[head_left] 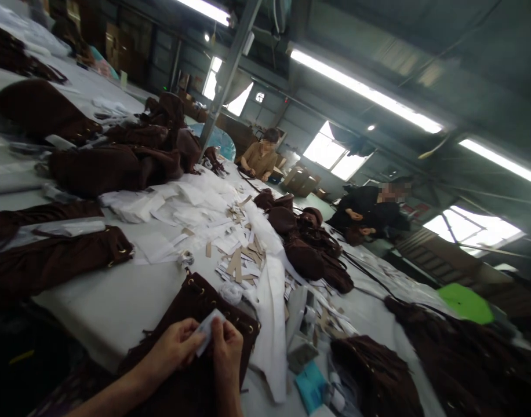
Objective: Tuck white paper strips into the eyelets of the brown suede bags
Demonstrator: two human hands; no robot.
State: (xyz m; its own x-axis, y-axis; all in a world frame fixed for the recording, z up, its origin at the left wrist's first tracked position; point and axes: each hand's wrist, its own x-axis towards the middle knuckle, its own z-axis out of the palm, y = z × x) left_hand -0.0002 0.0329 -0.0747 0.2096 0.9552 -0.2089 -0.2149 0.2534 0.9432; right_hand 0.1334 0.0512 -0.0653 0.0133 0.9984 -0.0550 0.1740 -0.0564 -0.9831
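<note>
A small white piece, paper or thin plastic (209, 331), is pinched between my two hands. My left hand (177, 344) grips its left edge with thumb and fingers. On its right side, my right hand (226, 341) holds it with the thumb up. Directly beneath both hands lies a dark brown bag (196, 298) with gold eyelets along its top edge. Its lower part is hidden by my forearms. Just beyond the bag's edge sits a crumpled white wad (231, 293).
White sheets (269, 313) and scattered cardboard strips (236, 265) cover the table's middle. Brown bags (113, 165) lie left, with more bags (309, 249) right. A grey-white device (301, 330) and blue packet (311, 387) stand at right. Two people (260, 157) work across the table.
</note>
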